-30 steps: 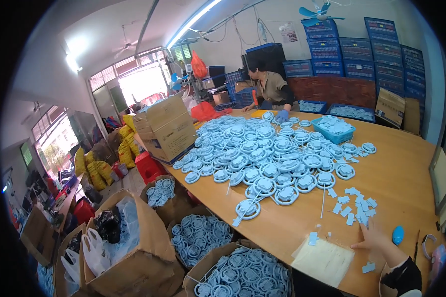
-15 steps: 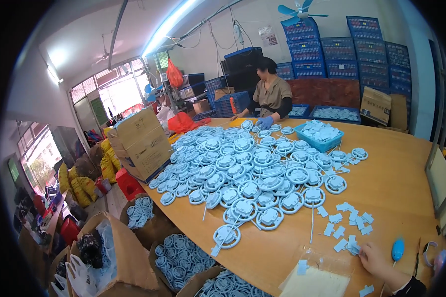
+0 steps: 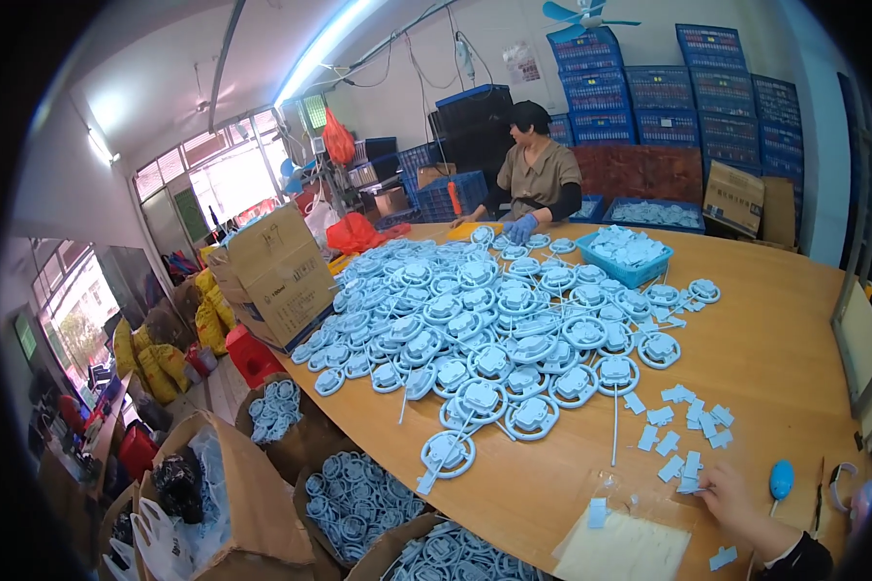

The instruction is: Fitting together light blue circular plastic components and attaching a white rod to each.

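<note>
My right hand [image 3: 731,499] reaches in from the lower right, a black sleeve at its wrist. Its fingers are closed at the edge of a small light-blue plastic plate [image 3: 690,484], at the near end of a loose group of such plates [image 3: 668,443]. A single plate [image 3: 723,558] lies below the hand. Left of the hand, a clear plastic bag [image 3: 625,544] with pale sheets inside has one blue plate [image 3: 597,513] on top. A large heap of light-blue ring-shaped plastic parts [image 3: 475,320] covers the table's middle. My left hand is out of view.
A blue oval-headed tool [image 3: 781,480] lies right of my hand. Across the wooden table [image 3: 756,358] a person wearing a blue glove [image 3: 520,229] handles rings near a turquoise basket [image 3: 639,275]. Boxes of rings [image 3: 363,508] stand below the left edge; a carton [image 3: 273,276] stands beyond.
The view has shifted slightly. My right hand stays by the same plates, its fingers moved a little onto the nearest one. The person opposite has moved their head and gloved hand slightly.
</note>
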`<state>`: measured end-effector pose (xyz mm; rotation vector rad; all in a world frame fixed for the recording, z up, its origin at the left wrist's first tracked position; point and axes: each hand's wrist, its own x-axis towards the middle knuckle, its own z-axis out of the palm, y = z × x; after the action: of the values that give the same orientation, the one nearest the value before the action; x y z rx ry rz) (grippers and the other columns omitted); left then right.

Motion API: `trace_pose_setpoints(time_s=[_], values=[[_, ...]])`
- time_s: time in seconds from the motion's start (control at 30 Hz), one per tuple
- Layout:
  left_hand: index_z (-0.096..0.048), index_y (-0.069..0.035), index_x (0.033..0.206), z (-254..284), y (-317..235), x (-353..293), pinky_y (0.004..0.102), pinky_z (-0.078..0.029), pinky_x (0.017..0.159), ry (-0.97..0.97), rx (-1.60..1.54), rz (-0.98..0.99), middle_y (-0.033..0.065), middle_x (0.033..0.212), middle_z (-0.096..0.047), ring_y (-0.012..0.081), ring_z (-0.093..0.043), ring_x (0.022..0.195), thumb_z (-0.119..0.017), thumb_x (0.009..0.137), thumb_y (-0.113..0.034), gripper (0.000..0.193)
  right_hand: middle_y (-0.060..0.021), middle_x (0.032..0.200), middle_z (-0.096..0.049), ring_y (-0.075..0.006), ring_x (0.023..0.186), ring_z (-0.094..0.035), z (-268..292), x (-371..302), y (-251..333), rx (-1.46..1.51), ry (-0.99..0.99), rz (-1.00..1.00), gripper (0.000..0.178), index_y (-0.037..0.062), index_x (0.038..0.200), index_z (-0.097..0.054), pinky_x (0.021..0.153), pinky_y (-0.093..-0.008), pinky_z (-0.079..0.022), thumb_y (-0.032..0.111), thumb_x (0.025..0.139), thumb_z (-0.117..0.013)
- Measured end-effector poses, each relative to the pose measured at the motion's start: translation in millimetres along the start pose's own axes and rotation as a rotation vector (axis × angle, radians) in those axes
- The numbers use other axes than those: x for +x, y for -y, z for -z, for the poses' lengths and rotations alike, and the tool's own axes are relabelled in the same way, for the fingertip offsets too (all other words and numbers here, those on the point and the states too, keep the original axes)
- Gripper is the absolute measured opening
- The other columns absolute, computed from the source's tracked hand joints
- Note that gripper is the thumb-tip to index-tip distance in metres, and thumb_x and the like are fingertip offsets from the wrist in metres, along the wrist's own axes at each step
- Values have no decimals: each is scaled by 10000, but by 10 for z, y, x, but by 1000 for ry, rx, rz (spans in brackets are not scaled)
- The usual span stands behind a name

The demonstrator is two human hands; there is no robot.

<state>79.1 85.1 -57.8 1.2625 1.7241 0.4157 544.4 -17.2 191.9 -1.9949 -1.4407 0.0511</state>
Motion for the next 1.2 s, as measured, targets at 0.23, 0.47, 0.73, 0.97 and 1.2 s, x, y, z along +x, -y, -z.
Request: trace_pose_setpoints(time_s=[0.23,0.47,0.73,0.97,1.2], values=[[-493,25,1103,148,40,-263,345,-421,788,-49,130,-43,181,1017,-556,291,-533,923,-556,798,-303,452,-88,721,-553,-191,665,-547,-43,-77,-186,188,161,-165,214,15,688,-561,574,-282,-438,96,597,-738],[-497,27,1099,79,-29,-682,348,-418,794,-100,228,-66,187,1015,-558,298,-531,925,-556,796,-307,454,-68,663,-587,-139,591,-555,-35,-17,-130,401,57,-357,153,-1,702,-564,527,-262,-435,100,689,-677],[-480,26,1123,601,-257,-1095,331,-365,869,-334,-19,-95,166,1098,-520,268,-470,1031,-481,853,-252,387,-59,749,-586,-120,696,-570,-144,403,669,801,221,-89,122,17,776,-543,605,-256,-457,107,751,-621],[-564,-5,796,765,-835,-1447,283,-403,797,-385,-851,-510,90,1053,-482,204,-513,965,-562,789,-74,70,-149,1263,-381,-215,1159,-388,-834,5,2213,1163,1060,87,58,73,767,-590,903,-321,-328,85,738,-638],[-539,-22,775,812,-759,-1690,283,-442,732,-334,-904,-570,77,1128,-431,207,-535,973,-533,812,-71,62,-38,942,-558,-102,865,-510,-1801,-539,2330,1056,1386,-144,78,85,782,-599,686,-220,-378,137,745,-642]])
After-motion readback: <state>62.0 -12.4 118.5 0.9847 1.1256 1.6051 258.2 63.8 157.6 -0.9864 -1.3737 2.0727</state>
